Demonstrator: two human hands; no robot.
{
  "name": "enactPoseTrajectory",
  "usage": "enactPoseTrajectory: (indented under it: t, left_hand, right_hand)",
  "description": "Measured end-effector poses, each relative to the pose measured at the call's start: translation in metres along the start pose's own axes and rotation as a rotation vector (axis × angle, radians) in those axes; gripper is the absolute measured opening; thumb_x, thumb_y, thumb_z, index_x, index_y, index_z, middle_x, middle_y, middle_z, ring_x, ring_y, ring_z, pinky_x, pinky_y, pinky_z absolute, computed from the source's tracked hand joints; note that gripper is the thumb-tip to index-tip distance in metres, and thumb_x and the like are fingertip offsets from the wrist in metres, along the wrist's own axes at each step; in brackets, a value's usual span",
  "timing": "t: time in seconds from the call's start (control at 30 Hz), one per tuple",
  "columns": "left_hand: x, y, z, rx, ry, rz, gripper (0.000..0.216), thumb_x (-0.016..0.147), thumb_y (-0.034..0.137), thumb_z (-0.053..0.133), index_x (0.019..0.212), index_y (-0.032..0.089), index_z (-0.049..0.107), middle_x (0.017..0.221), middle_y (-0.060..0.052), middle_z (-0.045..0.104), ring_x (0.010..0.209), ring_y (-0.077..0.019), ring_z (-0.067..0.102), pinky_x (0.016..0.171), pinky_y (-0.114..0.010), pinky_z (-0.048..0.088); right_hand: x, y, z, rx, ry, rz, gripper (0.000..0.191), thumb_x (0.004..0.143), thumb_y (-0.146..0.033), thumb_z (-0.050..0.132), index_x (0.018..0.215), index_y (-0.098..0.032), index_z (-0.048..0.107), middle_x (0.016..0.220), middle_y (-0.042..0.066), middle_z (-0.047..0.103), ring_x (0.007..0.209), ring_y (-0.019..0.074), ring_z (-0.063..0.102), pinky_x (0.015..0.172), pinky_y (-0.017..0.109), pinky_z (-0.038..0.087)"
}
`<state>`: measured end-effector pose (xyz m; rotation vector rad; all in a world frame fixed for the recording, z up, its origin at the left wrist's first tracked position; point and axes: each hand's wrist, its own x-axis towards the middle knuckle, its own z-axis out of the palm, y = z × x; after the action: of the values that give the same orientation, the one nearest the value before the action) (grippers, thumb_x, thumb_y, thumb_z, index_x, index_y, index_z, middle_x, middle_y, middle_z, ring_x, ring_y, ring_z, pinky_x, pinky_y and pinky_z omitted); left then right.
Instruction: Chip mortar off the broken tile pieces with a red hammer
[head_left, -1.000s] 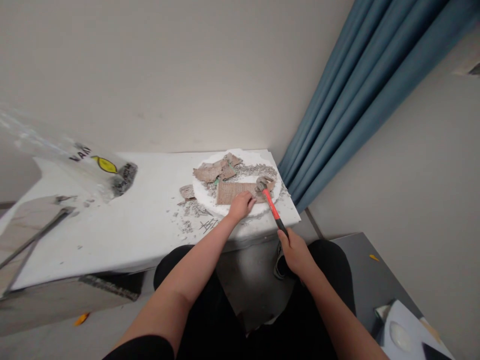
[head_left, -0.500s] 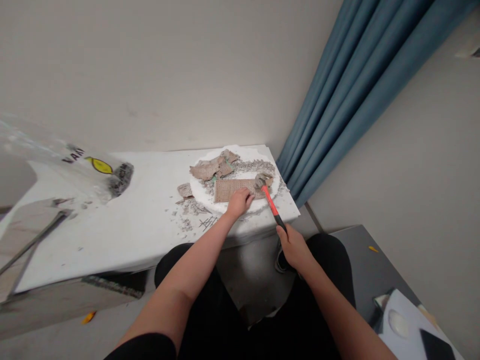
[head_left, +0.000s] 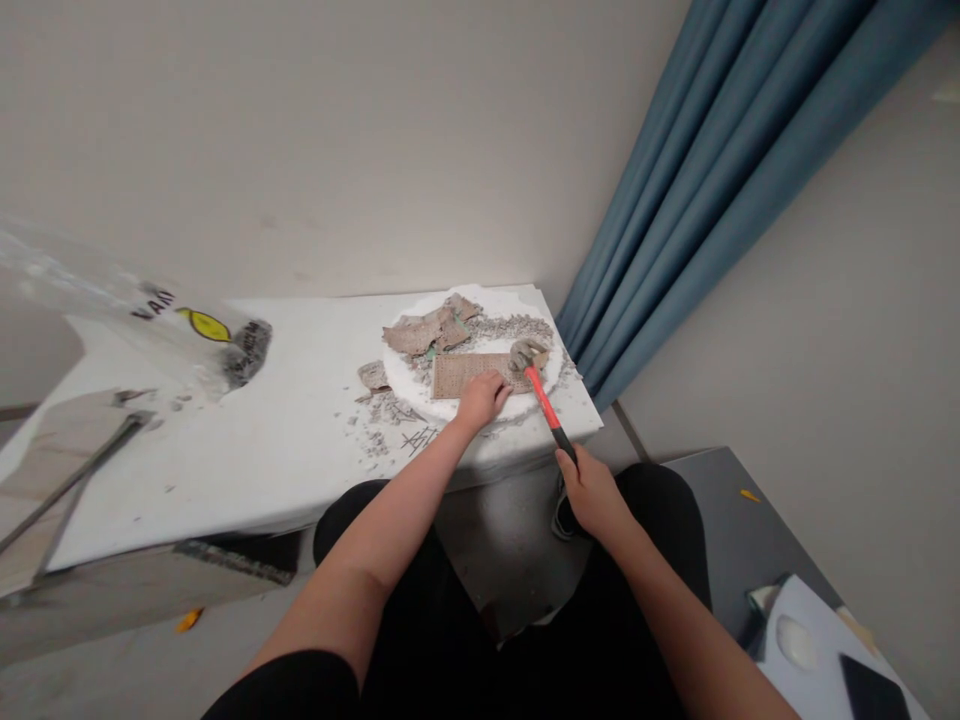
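A flat, brown textured slab (head_left: 454,376) lies on a round white board (head_left: 409,394). My left hand (head_left: 481,398) grips its near edge, the fingers bent over the top. The hammer (head_left: 544,400) has a red and black handle, and my right hand (head_left: 589,488) is closed around the black end. Its dusty metal head rests on or just above the slab's right part; I cannot tell if they touch. Behind the slab lie torn brown pieces (head_left: 424,332) and a band of grey crumbs (head_left: 514,327).
The white-covered table (head_left: 247,450) stands against a wall. On its left are a clear plastic bag (head_left: 180,340) with dark grey bits inside and a long dark bar (head_left: 82,475). A small broken piece (head_left: 373,376) lies left of the board. Blue curtains (head_left: 675,180) hang at the right.
The view has shifted slightly. Both hands, the slab and the hammer keep nearly the same places relative to each other.
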<state>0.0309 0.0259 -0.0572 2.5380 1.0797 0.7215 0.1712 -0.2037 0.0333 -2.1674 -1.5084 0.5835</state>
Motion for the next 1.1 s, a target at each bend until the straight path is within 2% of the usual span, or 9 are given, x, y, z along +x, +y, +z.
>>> enactPoseTrajectory:
  t: [0.1, 0.2, 0.37, 0.5, 0.63, 0.8, 0.9, 1.1]
  left_hand:
    - [0.000, 0.000, 0.000, 0.009, -0.002, 0.011, 0.019, 0.097, 0.030, 0.055, 0.085, 0.019, 0.064, 0.091, -0.009, 0.066, 0.091, -0.0237, 0.060, 0.081, -0.036, 0.043]
    - [0.001, 0.001, 0.000, 0.028, -0.010, 0.025, 0.020, 0.098, 0.030, 0.053, 0.086, 0.019, 0.065, 0.091, -0.009, 0.066, 0.092, -0.0238, 0.060, 0.082, -0.036, 0.043]
    - [0.002, 0.002, -0.001, 0.040, -0.024, 0.018, 0.019, 0.097, 0.030, 0.054, 0.086, 0.019, 0.065, 0.092, -0.010, 0.066, 0.092, -0.0243, 0.060, 0.082, -0.036, 0.044]
    - [0.002, 0.002, -0.002, 0.030, -0.025, 0.023, 0.019, 0.097, 0.030, 0.053, 0.088, 0.019, 0.065, 0.094, -0.010, 0.067, 0.094, -0.0248, 0.060, 0.083, -0.037, 0.044]
    - [0.002, 0.001, -0.001, 0.020, -0.021, 0.019, 0.019, 0.097, 0.029, 0.054, 0.085, 0.019, 0.065, 0.092, -0.011, 0.066, 0.093, -0.0256, 0.060, 0.082, -0.038, 0.043]
    - [0.001, 0.001, 0.000, 0.024, -0.009, 0.024, 0.019, 0.097, 0.030, 0.053, 0.086, 0.019, 0.065, 0.092, -0.010, 0.066, 0.094, -0.0254, 0.060, 0.084, -0.037, 0.043]
    - [0.001, 0.001, 0.001, 0.025, -0.010, 0.021, 0.019, 0.097, 0.029, 0.054, 0.086, 0.019, 0.065, 0.093, -0.010, 0.066, 0.093, -0.0249, 0.060, 0.083, -0.037, 0.043]
    - [0.001, -0.002, 0.002, 0.012, 0.017, 0.031, 0.019, 0.097, 0.029, 0.054, 0.087, 0.018, 0.067, 0.092, -0.009, 0.067, 0.094, -0.0238, 0.060, 0.085, -0.036, 0.044]
  right_hand:
    - [0.001, 0.000, -0.001, -0.011, 0.003, 0.032, 0.027, 0.105, -0.033, 0.040, 0.090, -0.020, 0.059, 0.084, 0.010, 0.070, 0.081, 0.0257, 0.066, 0.067, 0.029, 0.038]
    - [0.001, 0.000, -0.002, -0.009, 0.045, 0.013, 0.028, 0.106, -0.036, 0.038, 0.096, -0.020, 0.059, 0.084, 0.010, 0.070, 0.082, 0.0260, 0.066, 0.067, 0.029, 0.039]
    - [0.000, 0.001, 0.000, -0.017, -0.010, 0.031, 0.026, 0.105, -0.032, 0.039, 0.093, -0.020, 0.059, 0.087, 0.011, 0.071, 0.084, 0.0255, 0.067, 0.070, 0.029, 0.040]
    - [-0.001, 0.000, 0.000, -0.029, 0.053, -0.013, 0.027, 0.106, -0.035, 0.038, 0.097, -0.020, 0.059, 0.086, 0.010, 0.070, 0.082, 0.0259, 0.066, 0.068, 0.030, 0.040]
    - [-0.002, -0.002, 0.003, -0.048, -0.005, 0.023, 0.026, 0.105, -0.031, 0.040, 0.093, -0.020, 0.059, 0.082, 0.011, 0.070, 0.078, 0.0256, 0.066, 0.066, 0.030, 0.038]
    - [-0.001, -0.004, 0.005, -0.039, 0.040, -0.001, 0.025, 0.106, -0.034, 0.041, 0.096, -0.020, 0.059, 0.085, 0.011, 0.070, 0.082, 0.0260, 0.066, 0.066, 0.030, 0.037]
    - [0.001, -0.004, 0.006, -0.053, -0.004, 0.036, 0.023, 0.105, -0.031, 0.042, 0.093, -0.020, 0.058, 0.085, 0.011, 0.070, 0.081, 0.0251, 0.066, 0.068, 0.030, 0.038]
    - [-0.002, -0.010, -0.010, -0.009, 0.051, 0.019, 0.029, 0.106, -0.038, 0.035, 0.087, -0.023, 0.052, 0.078, 0.007, 0.065, 0.076, 0.0242, 0.063, 0.066, 0.029, 0.036]
